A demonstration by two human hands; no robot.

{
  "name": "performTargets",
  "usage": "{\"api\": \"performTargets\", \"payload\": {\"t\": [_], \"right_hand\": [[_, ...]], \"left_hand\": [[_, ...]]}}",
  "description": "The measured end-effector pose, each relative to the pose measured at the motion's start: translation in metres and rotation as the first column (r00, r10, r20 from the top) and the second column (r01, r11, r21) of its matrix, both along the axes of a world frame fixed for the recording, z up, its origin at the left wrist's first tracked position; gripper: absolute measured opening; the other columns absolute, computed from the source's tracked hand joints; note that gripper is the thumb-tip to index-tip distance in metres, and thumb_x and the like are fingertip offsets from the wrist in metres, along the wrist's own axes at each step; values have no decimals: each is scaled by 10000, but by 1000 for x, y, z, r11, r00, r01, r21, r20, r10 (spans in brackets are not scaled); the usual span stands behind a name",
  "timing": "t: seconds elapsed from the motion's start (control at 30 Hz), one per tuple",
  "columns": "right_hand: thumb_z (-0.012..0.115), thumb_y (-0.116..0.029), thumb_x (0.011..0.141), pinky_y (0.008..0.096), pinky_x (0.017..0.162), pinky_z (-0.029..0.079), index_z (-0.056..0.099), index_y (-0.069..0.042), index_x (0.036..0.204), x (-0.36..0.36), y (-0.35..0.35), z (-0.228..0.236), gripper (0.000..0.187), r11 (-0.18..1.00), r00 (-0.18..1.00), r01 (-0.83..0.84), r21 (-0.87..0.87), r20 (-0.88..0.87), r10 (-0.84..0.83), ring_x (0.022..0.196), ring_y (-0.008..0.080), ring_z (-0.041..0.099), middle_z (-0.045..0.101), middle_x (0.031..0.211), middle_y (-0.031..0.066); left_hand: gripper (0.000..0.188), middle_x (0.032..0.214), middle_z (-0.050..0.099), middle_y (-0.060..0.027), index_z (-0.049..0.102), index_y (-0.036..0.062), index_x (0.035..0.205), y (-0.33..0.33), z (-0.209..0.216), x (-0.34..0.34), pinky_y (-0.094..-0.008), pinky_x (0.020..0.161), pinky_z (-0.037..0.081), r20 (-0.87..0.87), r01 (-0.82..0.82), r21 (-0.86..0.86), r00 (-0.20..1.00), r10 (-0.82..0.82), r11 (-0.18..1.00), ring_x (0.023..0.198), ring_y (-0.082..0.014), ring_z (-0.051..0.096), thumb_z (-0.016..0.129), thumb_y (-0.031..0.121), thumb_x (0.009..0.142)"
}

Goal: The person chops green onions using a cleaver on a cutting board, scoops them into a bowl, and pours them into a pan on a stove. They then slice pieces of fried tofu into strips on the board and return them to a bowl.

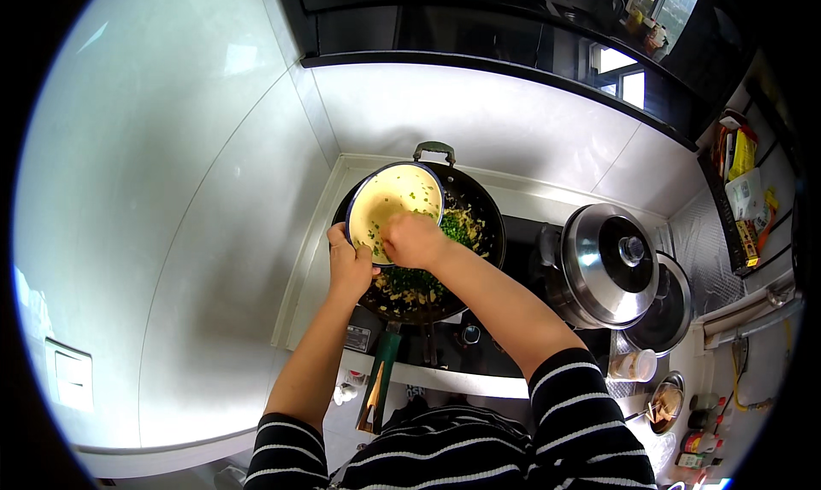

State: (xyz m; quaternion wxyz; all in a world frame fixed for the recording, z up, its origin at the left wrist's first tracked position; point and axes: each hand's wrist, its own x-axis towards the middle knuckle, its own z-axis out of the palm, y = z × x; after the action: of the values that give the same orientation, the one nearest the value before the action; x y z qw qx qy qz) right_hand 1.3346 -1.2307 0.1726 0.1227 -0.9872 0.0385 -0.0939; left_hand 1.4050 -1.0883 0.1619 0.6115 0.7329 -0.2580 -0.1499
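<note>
My left hand (349,266) grips the near left rim of a cream bowl (386,197) with a dark blue edge, thumb on the outer side. The bowl is tipped over a black wok (494,206), its inside facing me. Bits of chopped greens cling to the bowl's inner wall. Inside the bowl's lower right part is my right hand (416,240), its fingers curled; whatever they pinch is hidden. Below, the wok holds chopped greens (462,227) scattered over yellowish cooked pieces. The wok's green and wooden handle (383,372) points toward me.
Right of the wok, a lidded steel pot (590,263) stands on the black stove, with a dark pan (676,306) beyond it. A jar (633,366) and a small bowl (665,403) sit nearer. Tiled walls rise at the left and back; a black cabinet (496,37) hangs above.
</note>
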Motion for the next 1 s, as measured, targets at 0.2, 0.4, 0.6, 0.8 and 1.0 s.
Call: {"api": "performTargets", "payload": {"t": [0.2, 0.4, 0.6, 0.8, 1.0], "right_hand": [[675, -138, 741, 382, 785, 502, 600, -31, 859, 11, -17, 8, 176, 959, 770, 254, -130, 626, -119, 884, 301, 612, 617, 906, 130], [644, -143, 797, 435, 729, 513, 565, -42, 827, 7, 5, -19, 132, 984, 868, 113, 135, 469, -164, 832, 341, 608, 601, 854, 156], [601, -99, 777, 411, 705, 520, 597, -39, 786, -16, -6, -22, 60, 987, 981, 161, 18, 109, -162, 788, 326, 612, 597, 811, 143], [607, -105, 709, 336, 732, 533, 621, -52, 855, -3, -34, 4, 156, 878, 827, 326, -350, 555, -86, 893, 241, 605, 596, 956, 102], [589, -46, 740, 412, 709, 566, 656, -21, 801, -19, 1, -30, 94, 960, 943, 184, 209, 239, -233, 642, 326, 643, 649, 789, 167]], "left_hand": [[400, 1052, 553, -263, 286, -56, 1205, 0, 14, -17, -295, 454, 543, 26, 23, 49, 999, -24, 999, 703, -256, 649, 443, -36, 837], [414, 1072, 551, -277, 322, -42, 1210, -5, -6, -4, -433, 734, 518, 294, -77, -6, 953, 75, 997, 828, -367, 631, 466, -17, 822], [422, 1086, 564, -300, 330, -46, 1218, 1, 4, -4, -461, 852, 465, 350, -165, 128, 930, 111, 978, 955, -442, 596, 469, -10, 821], [446, 1096, 561, -301, 310, -61, 1227, -3, -4, -6, -477, 884, 446, 372, -87, 92, 927, 47, 992, 985, -454, 587, 483, -23, 817], [432, 1114, 551, -267, 288, -57, 1242, -4, -5, 5, -417, 738, 546, 186, -117, 38, 977, 108, 992, 907, -377, 636, 448, -25, 842]]}}
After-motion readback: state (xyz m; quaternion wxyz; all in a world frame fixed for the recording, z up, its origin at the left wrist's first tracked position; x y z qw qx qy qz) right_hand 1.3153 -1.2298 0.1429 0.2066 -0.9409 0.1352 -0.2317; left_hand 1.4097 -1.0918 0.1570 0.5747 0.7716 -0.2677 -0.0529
